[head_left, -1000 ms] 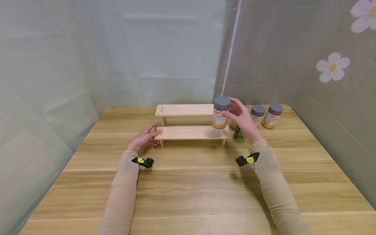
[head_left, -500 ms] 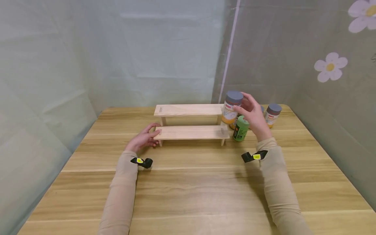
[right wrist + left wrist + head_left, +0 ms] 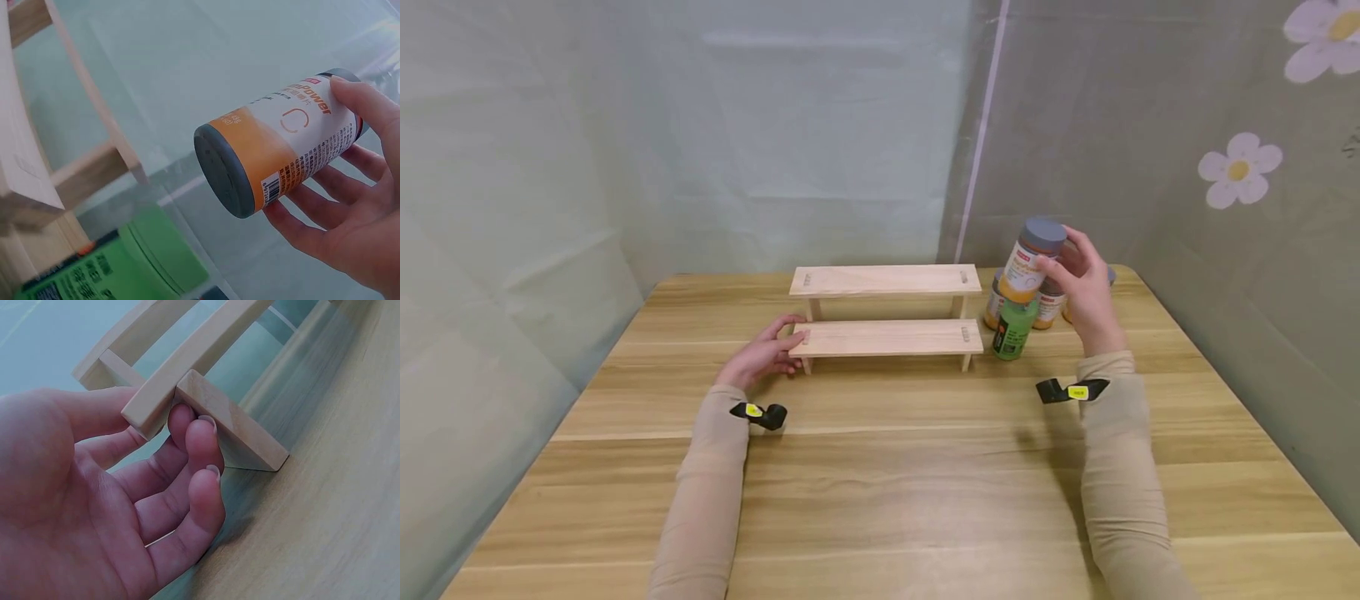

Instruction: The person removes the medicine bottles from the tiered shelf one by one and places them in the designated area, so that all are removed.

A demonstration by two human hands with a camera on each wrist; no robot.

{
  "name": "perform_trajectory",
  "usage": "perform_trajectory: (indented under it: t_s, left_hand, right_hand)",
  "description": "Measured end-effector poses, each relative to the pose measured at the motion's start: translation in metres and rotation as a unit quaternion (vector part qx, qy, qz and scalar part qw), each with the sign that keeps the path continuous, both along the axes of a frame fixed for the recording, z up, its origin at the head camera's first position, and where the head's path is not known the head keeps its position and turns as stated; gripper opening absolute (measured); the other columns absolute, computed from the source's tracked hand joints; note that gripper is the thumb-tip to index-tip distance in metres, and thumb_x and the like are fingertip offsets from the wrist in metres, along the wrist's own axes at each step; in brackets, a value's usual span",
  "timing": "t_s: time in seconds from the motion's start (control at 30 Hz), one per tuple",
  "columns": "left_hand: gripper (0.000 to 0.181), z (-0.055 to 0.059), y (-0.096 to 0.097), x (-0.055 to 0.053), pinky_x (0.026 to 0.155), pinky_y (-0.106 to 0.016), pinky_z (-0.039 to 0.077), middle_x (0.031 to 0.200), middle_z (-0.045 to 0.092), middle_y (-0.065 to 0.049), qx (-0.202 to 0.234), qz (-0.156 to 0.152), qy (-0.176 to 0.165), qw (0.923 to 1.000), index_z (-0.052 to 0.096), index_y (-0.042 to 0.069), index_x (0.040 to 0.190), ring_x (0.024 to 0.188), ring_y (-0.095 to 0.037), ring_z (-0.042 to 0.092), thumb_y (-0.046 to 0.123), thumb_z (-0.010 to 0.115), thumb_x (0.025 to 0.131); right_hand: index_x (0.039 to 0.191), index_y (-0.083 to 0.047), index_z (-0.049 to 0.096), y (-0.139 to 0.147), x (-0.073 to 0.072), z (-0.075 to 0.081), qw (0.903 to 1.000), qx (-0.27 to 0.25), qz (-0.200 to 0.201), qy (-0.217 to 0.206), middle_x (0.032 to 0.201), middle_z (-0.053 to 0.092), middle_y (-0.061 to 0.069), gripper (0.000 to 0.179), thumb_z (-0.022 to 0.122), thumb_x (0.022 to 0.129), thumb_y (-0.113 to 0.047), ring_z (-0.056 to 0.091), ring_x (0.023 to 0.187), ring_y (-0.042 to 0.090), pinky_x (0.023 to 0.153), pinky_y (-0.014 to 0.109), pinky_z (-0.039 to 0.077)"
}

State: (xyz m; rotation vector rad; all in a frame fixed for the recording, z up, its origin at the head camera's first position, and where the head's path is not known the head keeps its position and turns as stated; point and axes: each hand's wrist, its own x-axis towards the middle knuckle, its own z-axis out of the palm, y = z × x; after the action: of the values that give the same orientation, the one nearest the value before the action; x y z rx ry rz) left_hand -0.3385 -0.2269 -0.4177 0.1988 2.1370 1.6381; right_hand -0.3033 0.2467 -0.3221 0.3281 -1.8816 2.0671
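My right hand [image 3: 1092, 296] holds a supplement bottle [image 3: 1028, 265] with a dark grey lid and a white and orange label. The bottle is raised and tilted, its base to the lower left. In the right wrist view, the thumb lies on one side of the bottle [image 3: 284, 134] and the fingers on the other. Just below it in the head view stands a green bottle [image 3: 1012, 333]. My left hand [image 3: 760, 354] grips the left end of a two-step wooden rack [image 3: 887, 337]. In the left wrist view, its fingers [image 3: 203, 494] curl under the board beside the leg [image 3: 231, 419].
Several more grey-lidded bottles [image 3: 1048, 308] stand behind the green one, right of the rack, partly hidden by the held bottle and the right hand. The wood-grain table [image 3: 887, 500] ends at a hanging cloth backdrop [image 3: 812, 125].
My right hand has carried the bottle rightward and slightly up, from in front of the rack to over the green bottle, tilting it more. My left hand stays at the rack.
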Motion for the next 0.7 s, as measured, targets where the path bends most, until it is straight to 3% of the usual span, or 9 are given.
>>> perform_trajectory:
  t_s: [0.33,0.5,0.7]
  left_hand:
    - [0.054,0.001,0.0,0.001,0.07,-0.024,0.05,0.106,0.053,-0.005,-0.002,0.003,-0.001,1.0,0.021,0.018,0.149,0.076,-0.009,0.061,0.033,0.044,0.103]
    - [0.051,0.0,-0.001,0.001,0.071,-0.025,0.05,0.109,0.053,-0.008,-0.006,0.004,0.002,1.0,0.023,0.018,0.147,0.077,-0.009,0.061,0.034,0.044,0.103]
    - [0.048,-0.002,-0.002,-0.001,0.072,-0.026,0.05,0.118,0.049,-0.014,-0.008,0.007,0.0,0.9999,0.026,0.019,0.145,0.078,-0.01,0.062,0.035,0.044,0.103]
  right_hand:
    - [0.128,-0.019,0.054,0.022,0.003,-0.001,0.9979,-0.059,-0.027,-0.008,0.116,0.062,-0.006,0.043,0.067,0.09,-0.006,0.056,0.109,0.009,0.08,0.018,0.051]
    - [0.124,-0.019,0.057,0.034,0.003,-0.006,0.9956,-0.08,-0.047,-0.015,0.11,0.065,-0.006,0.042,0.07,0.087,-0.005,0.061,0.098,0.008,0.073,0.017,0.053]
    - [0.123,-0.018,0.057,0.046,0.002,-0.013,0.9949,-0.092,-0.034,-0.021,0.11,0.065,-0.005,0.042,0.069,0.087,-0.002,0.062,0.096,0.008,0.072,0.017,0.053]
